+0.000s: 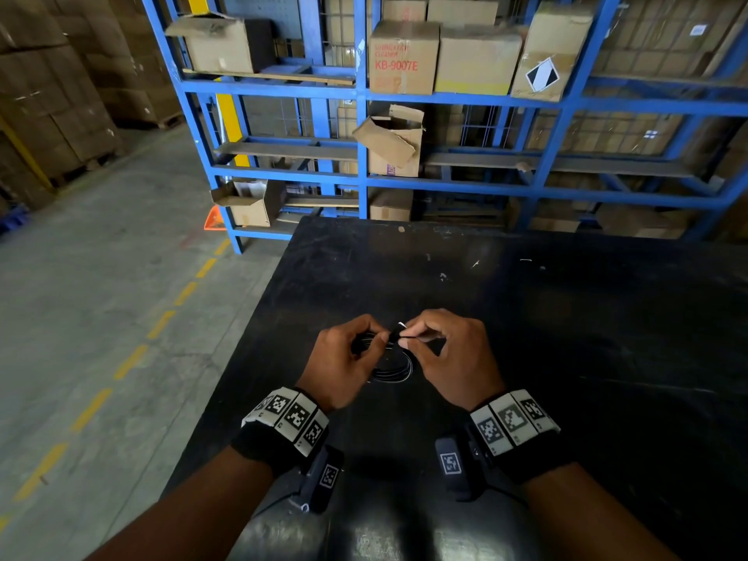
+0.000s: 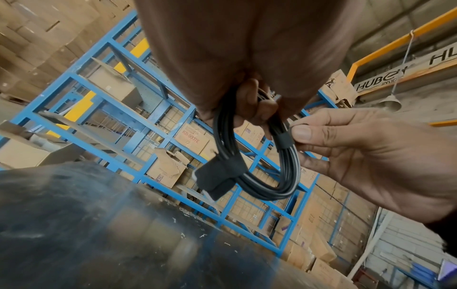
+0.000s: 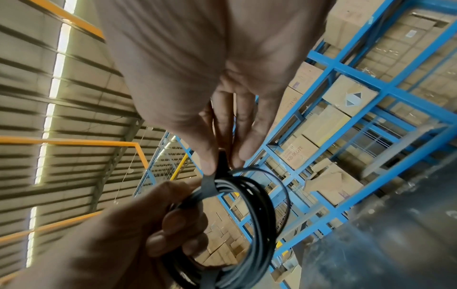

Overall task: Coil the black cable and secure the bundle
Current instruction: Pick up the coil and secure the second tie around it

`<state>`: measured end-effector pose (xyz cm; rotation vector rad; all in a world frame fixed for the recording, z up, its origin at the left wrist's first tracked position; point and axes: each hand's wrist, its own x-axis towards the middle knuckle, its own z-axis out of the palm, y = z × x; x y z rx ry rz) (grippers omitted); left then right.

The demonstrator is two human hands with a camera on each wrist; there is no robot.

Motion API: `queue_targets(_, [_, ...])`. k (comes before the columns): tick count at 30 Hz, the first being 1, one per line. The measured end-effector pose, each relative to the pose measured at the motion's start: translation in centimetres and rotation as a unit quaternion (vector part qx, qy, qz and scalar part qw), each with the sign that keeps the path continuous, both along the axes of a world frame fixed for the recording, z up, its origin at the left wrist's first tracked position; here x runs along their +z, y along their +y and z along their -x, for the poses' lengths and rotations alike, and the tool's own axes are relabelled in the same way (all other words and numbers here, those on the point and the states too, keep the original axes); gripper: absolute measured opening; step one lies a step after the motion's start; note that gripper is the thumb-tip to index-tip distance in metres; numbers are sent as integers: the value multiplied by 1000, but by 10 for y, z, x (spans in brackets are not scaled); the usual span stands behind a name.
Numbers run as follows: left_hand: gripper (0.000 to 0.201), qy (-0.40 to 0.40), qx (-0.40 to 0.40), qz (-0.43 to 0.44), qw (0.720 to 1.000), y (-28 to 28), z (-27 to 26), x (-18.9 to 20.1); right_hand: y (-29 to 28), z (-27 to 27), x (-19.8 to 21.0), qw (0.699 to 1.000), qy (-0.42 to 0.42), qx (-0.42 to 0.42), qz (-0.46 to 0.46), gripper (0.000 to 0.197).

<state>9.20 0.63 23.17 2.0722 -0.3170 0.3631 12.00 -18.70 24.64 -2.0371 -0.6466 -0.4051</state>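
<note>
left hand (image 1: 342,358): fingers curled, gripping | right hand (image 1: 449,354): thumb and forefinger pinching | hands nearly touching

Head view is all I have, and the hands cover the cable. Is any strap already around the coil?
Observer: Yes, the left wrist view shows a wide black strap closed around the coil.
Operator: What does the right hand pinch?
Observer: The right hand pinches a second, narrower strap wrapped over the strands.
Operator: And the left hand?
Observer: The left hand grips the coil, fingers curled round its strands.
</note>
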Motion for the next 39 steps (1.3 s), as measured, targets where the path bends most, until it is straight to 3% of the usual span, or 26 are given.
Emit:
queue_targets(6, [14,3,-22,-11,1000,-1,-1,3,-3,-2,-3,997,62,0,-53,13])
queue_targets(10, [10,36,-35,79,996,4,-5,3,-7,-7,-5,985,123,-31,-115,22])
queue_targets(14, [31,105,-34,210,971,14,-5,-6,-16,-10,-6,952,184,-78,-233,29])
queue_targets(17, [23,179,-28,252,951,19,-4,-15,-19,-8,-8,916,237,-101,-308,24])
queue_targets(21, [21,206,-22,317,925,19,-5,-22,-17,-6,-17,888,285,-114,-342,19])
queue_targets(25, [13,193,2,304,933,23,-13,-23,-18,-8,-23,859,316,-128,-383,24])
queue_targets(30, [13,207,15,240,948,34,-23,-34,-30,-16,-33,861,346,-138,-347,26])
queue_targets(36, [11,270,37,215,938,34,-36,-66,-30,-25,-66,867,389,-156,-269,18])
queue_targets(39, [9,314,68,226,920,28,-42,-95,-29,-34,-96,861,413,-190,-231,17])
